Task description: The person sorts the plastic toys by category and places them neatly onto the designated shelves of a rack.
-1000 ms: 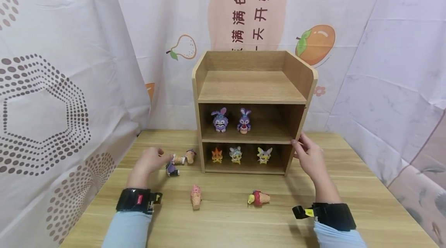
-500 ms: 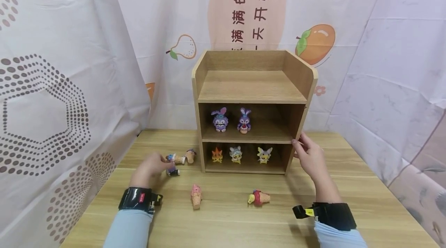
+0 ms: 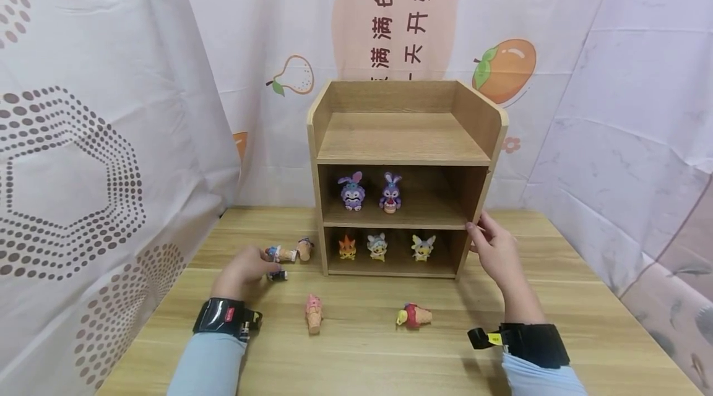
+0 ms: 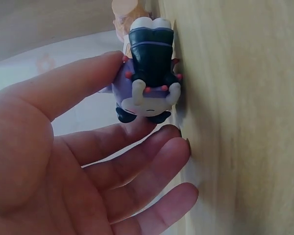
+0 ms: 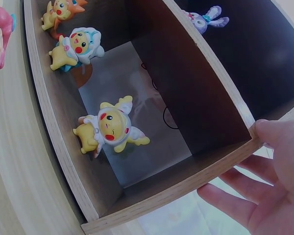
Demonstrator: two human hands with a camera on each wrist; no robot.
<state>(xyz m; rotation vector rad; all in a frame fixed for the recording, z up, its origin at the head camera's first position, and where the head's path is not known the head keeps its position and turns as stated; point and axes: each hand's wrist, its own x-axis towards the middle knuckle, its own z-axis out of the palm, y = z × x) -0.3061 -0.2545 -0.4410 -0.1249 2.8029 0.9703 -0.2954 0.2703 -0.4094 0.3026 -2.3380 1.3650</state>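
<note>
Figurine (image 4: 153,61), purple head and dark outfit: lay on the table (image 3: 356,365), left of the wooden shelf (image 3: 403,136) and right at the left hand (image 3: 239,269). Pointed head-in toward the palm, feet away from it, so basically stretched sideways, feet aimed shelf-ward. Saw thumb against one side of the purple head and index finger right by the other, with the remaining fingers loosely bent. Couldn't tell if actually pinched or just touched, tbh. Way nearer to the left hand anyway. Found the right hand (image 3: 497,253) well apart, clamped on the shelf's right edge, thumb in front, fingers round the outside. Also noticed two other figurines (image 3: 304,250) lying just beyond the left fingertips.
</note>
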